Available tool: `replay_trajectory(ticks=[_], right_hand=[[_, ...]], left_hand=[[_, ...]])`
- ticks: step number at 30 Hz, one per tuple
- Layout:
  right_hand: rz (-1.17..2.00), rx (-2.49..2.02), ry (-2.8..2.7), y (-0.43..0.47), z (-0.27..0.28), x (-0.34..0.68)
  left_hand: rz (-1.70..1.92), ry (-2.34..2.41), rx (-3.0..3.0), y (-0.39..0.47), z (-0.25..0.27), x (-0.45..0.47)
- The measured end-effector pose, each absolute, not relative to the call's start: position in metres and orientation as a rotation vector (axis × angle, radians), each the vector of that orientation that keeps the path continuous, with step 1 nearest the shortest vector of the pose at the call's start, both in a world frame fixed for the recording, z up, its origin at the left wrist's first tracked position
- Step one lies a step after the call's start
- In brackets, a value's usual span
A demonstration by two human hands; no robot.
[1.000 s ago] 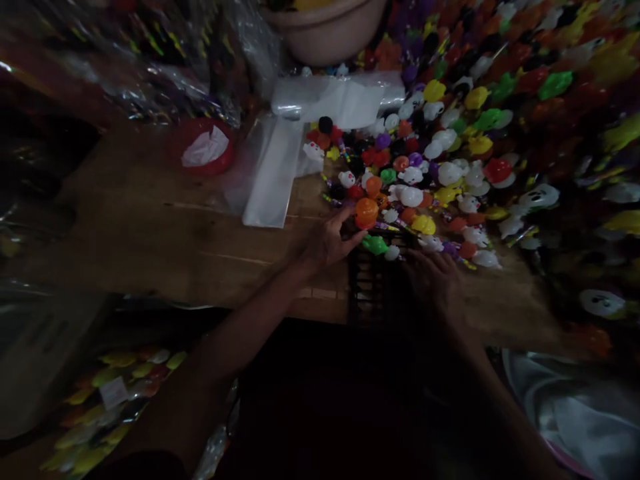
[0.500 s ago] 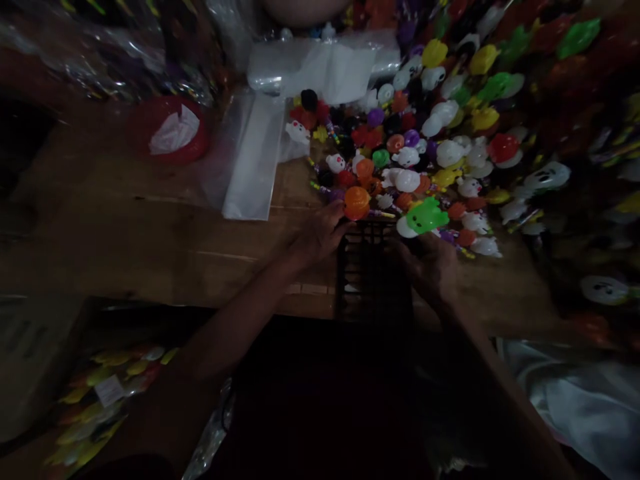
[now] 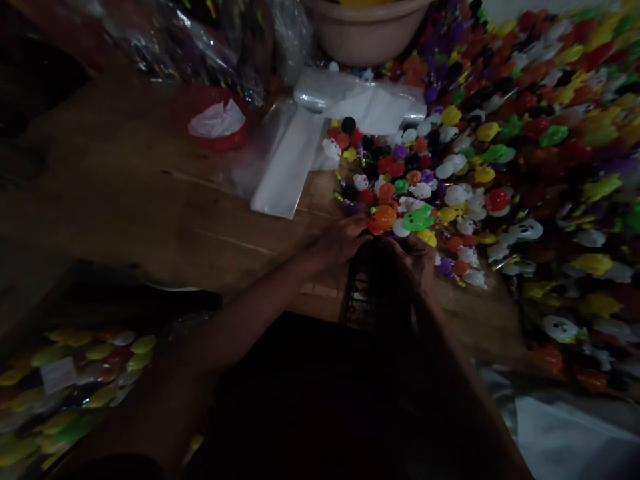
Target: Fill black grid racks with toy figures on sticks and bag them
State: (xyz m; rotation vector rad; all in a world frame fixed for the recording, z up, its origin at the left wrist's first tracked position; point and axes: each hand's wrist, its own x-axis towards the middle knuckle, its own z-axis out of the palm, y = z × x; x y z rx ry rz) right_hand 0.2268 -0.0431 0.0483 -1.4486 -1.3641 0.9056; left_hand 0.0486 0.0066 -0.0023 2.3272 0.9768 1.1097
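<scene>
An orange pumpkin-shaped plastic toy (image 3: 383, 217) is pinched in the fingers of my left hand (image 3: 343, 241). Just right of it, my right hand (image 3: 414, 261) holds a green figure toy (image 3: 419, 218) with a round white part. The two toys are side by side, close to touching. A yellow piece (image 3: 427, 237) shows by my right fingers; whether they grip it I cannot tell. Below both hands is a dark slatted rack (image 3: 356, 300), mostly in shadow. My lower fingers are dim and partly hidden.
A heap of small colourful plastic toys (image 3: 455, 193) spreads across the right side. Clear plastic bags (image 3: 286, 160) lie to the left, near a red bowl (image 3: 227, 139) holding white paper. A pink basin (image 3: 370, 33) stands behind. Bagged toys (image 3: 100, 373) sit at lower left.
My two hands have come closer together, bringing the pumpkin toy and the green toy side by side. The camera view has shifted, showing more of the heap and the pink basin.
</scene>
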Motion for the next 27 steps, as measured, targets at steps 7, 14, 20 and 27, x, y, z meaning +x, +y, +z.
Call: replay_trajectory(ticks=[7, 14, 20, 27], right_hand=[[0.812, -1.473, -1.322, -0.041, 0.044, 0.221], [0.518, -1.557, -1.578, -0.041, 0.036, 0.225], [0.469, -1.446, -1.832, -0.039, 0.038, 0.225], [0.594, -1.546, -1.862, -0.038, 0.046, 0.221]], left_hand=[[0.976, 1.067, 2.32, 0.006, 0.001, 0.049], [0.963, 1.031, 2.191, 0.005, 0.007, 0.042], [1.059, 0.927, 1.777, -0.001, 0.017, 0.046], [0.985, 0.968, 1.569, 0.008, 0.016, 0.057]])
